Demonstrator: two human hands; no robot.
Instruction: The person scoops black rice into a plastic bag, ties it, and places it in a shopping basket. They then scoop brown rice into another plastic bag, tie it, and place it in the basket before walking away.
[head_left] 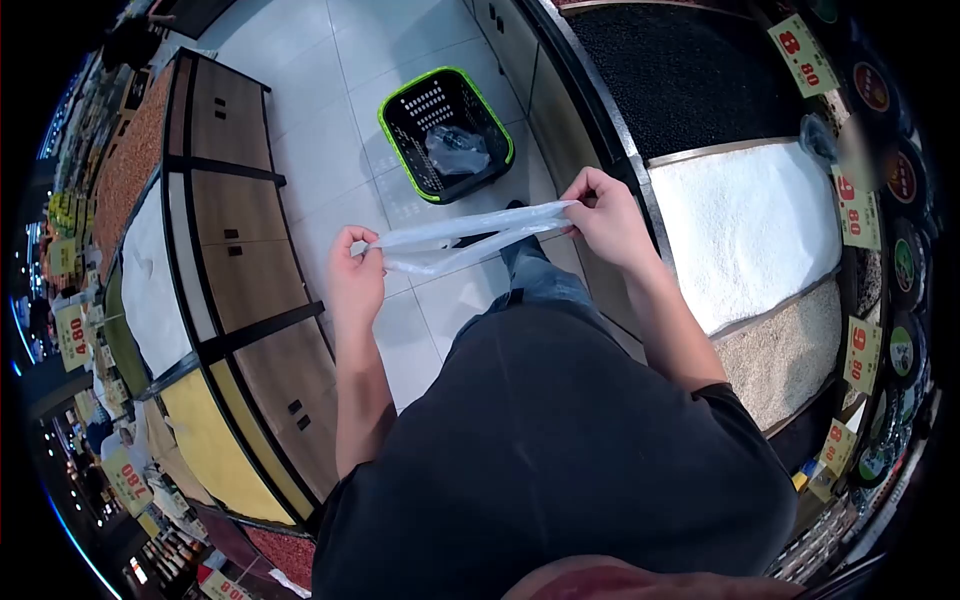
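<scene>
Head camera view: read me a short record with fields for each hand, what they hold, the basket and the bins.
left hand: pinches one end of the plastic bag
right hand: pinches the other end
bag state: thin, clear, stretched between both hands
basket: black with a green rim, on the tiled floor
in basket: a crumpled clear bag
bins at right: black grains, white grains, beige grains
price tags: yellow, beside the bins
</scene>
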